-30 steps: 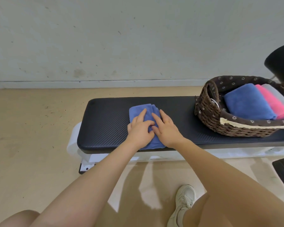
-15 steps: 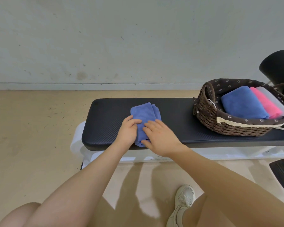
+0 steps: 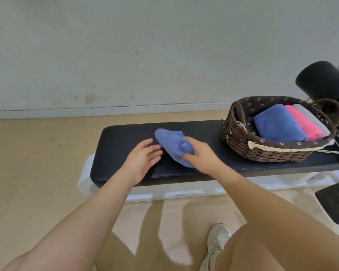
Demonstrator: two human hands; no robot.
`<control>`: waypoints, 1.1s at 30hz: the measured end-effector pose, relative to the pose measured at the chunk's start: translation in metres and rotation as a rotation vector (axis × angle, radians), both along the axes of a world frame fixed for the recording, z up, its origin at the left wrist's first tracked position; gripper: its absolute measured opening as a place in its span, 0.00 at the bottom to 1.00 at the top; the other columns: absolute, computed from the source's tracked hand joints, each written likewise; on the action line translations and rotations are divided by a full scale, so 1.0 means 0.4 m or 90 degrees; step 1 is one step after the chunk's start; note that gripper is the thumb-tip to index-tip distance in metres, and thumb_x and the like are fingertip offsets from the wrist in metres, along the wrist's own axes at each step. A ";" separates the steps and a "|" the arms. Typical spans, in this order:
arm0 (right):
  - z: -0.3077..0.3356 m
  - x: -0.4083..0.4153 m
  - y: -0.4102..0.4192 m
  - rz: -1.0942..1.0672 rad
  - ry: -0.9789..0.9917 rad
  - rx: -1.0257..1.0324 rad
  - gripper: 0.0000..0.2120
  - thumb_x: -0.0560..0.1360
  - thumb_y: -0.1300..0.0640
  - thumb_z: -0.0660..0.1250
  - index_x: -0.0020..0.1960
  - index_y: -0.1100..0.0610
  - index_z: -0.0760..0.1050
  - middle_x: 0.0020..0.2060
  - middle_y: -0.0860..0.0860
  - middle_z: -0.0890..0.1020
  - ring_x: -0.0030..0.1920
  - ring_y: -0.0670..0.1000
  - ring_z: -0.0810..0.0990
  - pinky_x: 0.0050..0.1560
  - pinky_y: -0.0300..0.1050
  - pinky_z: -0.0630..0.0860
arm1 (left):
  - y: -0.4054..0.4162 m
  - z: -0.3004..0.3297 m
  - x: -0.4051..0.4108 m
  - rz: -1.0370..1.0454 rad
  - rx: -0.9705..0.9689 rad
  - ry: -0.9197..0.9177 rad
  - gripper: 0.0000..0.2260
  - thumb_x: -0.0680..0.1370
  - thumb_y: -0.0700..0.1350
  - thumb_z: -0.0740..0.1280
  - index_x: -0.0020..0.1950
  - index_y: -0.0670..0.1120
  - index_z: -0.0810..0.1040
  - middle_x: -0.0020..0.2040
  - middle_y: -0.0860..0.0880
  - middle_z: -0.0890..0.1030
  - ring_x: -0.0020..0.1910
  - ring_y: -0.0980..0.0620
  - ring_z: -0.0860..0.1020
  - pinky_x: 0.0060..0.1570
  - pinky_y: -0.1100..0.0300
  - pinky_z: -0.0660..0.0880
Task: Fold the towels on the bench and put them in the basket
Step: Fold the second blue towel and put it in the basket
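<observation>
Head view: right hand's grip (image 3: pixel 200 155) clutches the soft, light periwinkle folded towel (image 3: pixel 172 146); support underneath; left hand (image 3: pixel 145 158) relaxed.

black bench (image 3: pixel 207 133) — wicker basket (image 3: pixel 262 151), phone (image 3: pixel 331 149)

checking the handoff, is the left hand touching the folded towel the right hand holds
Apart. The head view shows dark bench between the left hand fingertips and the towel in the right hand.
</observation>
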State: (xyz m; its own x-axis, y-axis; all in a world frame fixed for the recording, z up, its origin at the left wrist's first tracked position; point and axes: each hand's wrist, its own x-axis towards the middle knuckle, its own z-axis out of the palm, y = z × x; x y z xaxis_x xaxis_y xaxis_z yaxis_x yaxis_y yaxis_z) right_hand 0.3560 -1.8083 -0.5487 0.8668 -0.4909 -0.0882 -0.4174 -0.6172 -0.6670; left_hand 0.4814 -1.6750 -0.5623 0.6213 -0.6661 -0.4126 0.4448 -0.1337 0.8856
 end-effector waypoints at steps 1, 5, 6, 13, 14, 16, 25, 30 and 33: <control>0.023 -0.017 -0.015 -0.031 -0.075 0.121 0.12 0.78 0.58 0.61 0.61 0.54 0.72 0.51 0.55 0.80 0.52 0.54 0.80 0.52 0.49 0.76 | -0.015 0.004 0.002 -0.034 0.027 -0.076 0.21 0.79 0.42 0.61 0.72 0.45 0.62 0.67 0.47 0.71 0.66 0.48 0.70 0.64 0.56 0.67; 0.090 -0.088 -0.076 -0.062 -0.343 0.560 0.09 0.78 0.60 0.61 0.57 0.51 0.72 0.53 0.47 0.81 0.54 0.43 0.81 0.55 0.42 0.78 | -0.097 0.057 -0.016 -0.171 -0.070 -0.171 0.25 0.75 0.48 0.67 0.70 0.48 0.65 0.64 0.54 0.75 0.66 0.54 0.71 0.68 0.57 0.63; 0.102 -0.105 -0.095 -0.054 -0.380 0.637 0.11 0.75 0.57 0.64 0.57 0.51 0.72 0.52 0.46 0.82 0.53 0.42 0.81 0.55 0.41 0.79 | -0.124 0.078 -0.021 -0.195 -0.112 -0.158 0.27 0.73 0.50 0.70 0.70 0.48 0.65 0.64 0.53 0.75 0.65 0.55 0.72 0.69 0.56 0.64; 0.165 -0.264 -0.258 -0.111 -0.538 0.822 0.33 0.53 0.50 0.82 0.56 0.54 0.78 0.52 0.50 0.84 0.53 0.50 0.83 0.49 0.42 0.81 | -0.353 0.237 -0.118 -0.339 -0.187 -0.135 0.26 0.63 0.50 0.78 0.58 0.49 0.74 0.53 0.53 0.82 0.54 0.53 0.81 0.50 0.63 0.78; 0.172 -0.286 -0.283 -0.119 -0.559 0.810 0.27 0.57 0.51 0.80 0.55 0.53 0.80 0.53 0.51 0.84 0.54 0.50 0.83 0.52 0.43 0.81 | -0.388 0.254 -0.141 -0.341 -0.169 -0.176 0.18 0.68 0.46 0.74 0.56 0.50 0.75 0.53 0.53 0.82 0.54 0.53 0.81 0.50 0.63 0.78; 0.197 -0.327 -0.331 -0.160 -0.561 0.759 0.18 0.67 0.50 0.70 0.56 0.52 0.80 0.55 0.50 0.83 0.56 0.49 0.82 0.57 0.43 0.79 | -0.459 0.280 -0.179 -0.341 -0.129 -0.261 0.11 0.75 0.42 0.69 0.55 0.51 0.74 0.52 0.54 0.81 0.52 0.54 0.80 0.49 0.65 0.77; 0.207 -0.430 -0.538 -0.316 -0.196 0.121 0.34 0.70 0.55 0.73 0.71 0.52 0.61 0.57 0.46 0.71 0.58 0.50 0.74 0.54 0.45 0.75 | -0.798 0.304 -0.263 -0.443 0.136 -0.600 0.07 0.72 0.37 0.62 0.34 0.45 0.70 0.34 0.48 0.72 0.37 0.49 0.70 0.32 0.61 0.64; 0.107 -0.393 -0.537 -0.303 0.138 -0.091 0.29 0.73 0.45 0.67 0.68 0.57 0.62 0.57 0.54 0.77 0.58 0.57 0.76 0.54 0.49 0.73 | -0.863 0.172 -0.255 -0.555 0.383 -0.665 0.12 0.71 0.40 0.67 0.54 0.38 0.78 0.53 0.42 0.80 0.54 0.44 0.77 0.54 0.53 0.74; 0.076 -0.388 -0.537 -0.282 0.186 -0.196 0.28 0.74 0.42 0.63 0.66 0.56 0.62 0.54 0.55 0.79 0.54 0.58 0.75 0.50 0.49 0.70 | -0.871 0.120 -0.272 -0.526 0.374 -0.607 0.12 0.72 0.41 0.67 0.54 0.38 0.79 0.54 0.40 0.81 0.56 0.42 0.77 0.57 0.51 0.72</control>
